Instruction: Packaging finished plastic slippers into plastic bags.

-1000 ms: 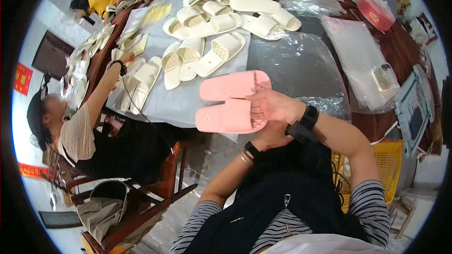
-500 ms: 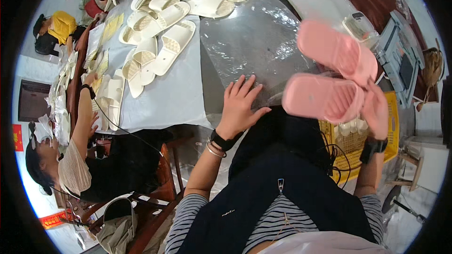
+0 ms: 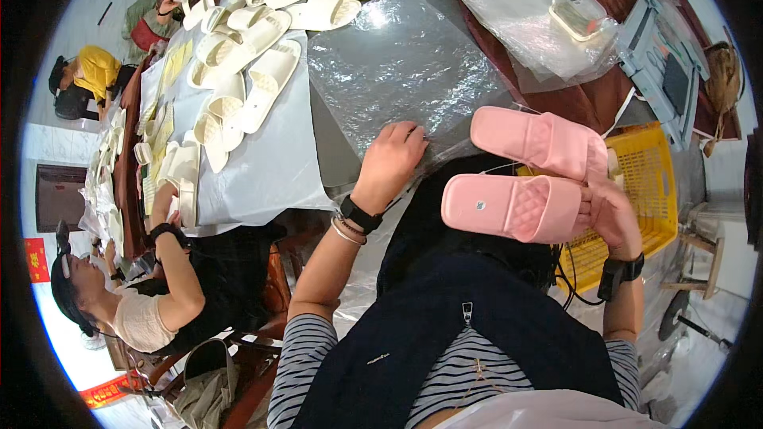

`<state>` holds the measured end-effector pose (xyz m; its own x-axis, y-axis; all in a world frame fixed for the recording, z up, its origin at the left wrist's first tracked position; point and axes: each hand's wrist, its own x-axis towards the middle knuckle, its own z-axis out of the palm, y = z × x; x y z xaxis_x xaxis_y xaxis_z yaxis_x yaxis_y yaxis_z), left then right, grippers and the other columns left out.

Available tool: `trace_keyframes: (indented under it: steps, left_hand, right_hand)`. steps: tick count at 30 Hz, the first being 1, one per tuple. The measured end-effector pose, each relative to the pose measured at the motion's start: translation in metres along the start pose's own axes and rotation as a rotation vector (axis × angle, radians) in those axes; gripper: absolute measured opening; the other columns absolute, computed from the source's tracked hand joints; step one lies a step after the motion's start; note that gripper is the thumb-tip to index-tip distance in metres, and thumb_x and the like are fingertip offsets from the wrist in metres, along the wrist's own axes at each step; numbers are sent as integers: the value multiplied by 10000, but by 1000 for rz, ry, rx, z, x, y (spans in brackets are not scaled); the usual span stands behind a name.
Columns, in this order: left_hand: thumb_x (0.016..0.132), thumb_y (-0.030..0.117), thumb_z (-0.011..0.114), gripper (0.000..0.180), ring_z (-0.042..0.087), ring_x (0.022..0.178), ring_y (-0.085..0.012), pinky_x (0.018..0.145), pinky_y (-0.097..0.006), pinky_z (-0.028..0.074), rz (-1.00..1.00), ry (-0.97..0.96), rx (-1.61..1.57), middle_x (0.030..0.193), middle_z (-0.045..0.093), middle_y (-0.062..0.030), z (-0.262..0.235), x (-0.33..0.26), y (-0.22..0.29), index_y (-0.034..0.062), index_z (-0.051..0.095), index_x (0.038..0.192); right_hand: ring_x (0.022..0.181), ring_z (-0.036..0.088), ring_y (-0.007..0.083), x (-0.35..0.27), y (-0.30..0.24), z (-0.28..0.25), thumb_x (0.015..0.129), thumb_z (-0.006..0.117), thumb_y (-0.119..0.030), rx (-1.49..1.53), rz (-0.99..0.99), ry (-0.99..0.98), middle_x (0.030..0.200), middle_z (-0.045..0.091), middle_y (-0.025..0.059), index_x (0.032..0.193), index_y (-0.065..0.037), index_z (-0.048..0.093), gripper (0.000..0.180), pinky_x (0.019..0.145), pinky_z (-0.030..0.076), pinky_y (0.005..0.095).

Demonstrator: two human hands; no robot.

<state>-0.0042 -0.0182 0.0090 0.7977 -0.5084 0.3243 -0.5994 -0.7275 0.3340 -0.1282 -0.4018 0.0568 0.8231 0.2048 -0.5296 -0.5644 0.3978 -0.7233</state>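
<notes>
A pair of pink slippers point(image 3: 510, 206) hangs over my lap, with quilted insoles and wide straps. My right hand point(image 3: 613, 221) grips the pair near its strap end, fingers tucked under the closer slipper. A thin line links the two, and a small round sticker marks the closer one. At the table's near edge, my left hand point(image 3: 391, 160) has its fingers curled closed on the edge of a clear plastic bag point(image 3: 397, 56), though the fingertips are partly hidden.
Many cream slippers point(image 3: 274, 83) cover the table's left side. A yellow crate point(image 3: 648, 183) stands by my right arm. Further back right are stacked plastic bags point(image 3: 493, 0), a clear box point(image 3: 579, 12) and a blue-grey machine point(image 3: 664, 63). A co-worker point(image 3: 171, 286) sits at left.
My left hand went from spread flat on the plastic to curled fingers. The pink slippers moved slightly left and down, now steady instead of blurred. The view shifted a little.
</notes>
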Motion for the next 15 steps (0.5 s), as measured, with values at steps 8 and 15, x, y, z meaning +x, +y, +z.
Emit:
trace_keyframes:
  steps: [8, 15]
  left_hand:
    - [739, 6, 608, 495, 590, 1010, -330, 887, -396, 513, 236, -6, 158, 1290, 596, -160, -18, 2, 0, 33, 596, 1233]
    - [585, -167, 490, 875, 540, 1020, -337, 902, -387, 504, 117, 22, -108, 1469, 509, -56, -28, 11, 7, 83, 512, 1423]
  right_hand:
    - [1088, 669, 287, 4, 2, 28, 972, 502, -273, 5, -23, -65, 1284, 620, 210, 1403, 72, 407, 560, 951, 530, 406]
    - [1397, 404, 349, 25, 11, 54, 1004, 400, -357, 342, -110, -318, 1545, 360, 212, 1542, -38, 218, 651, 1154, 321, 486]
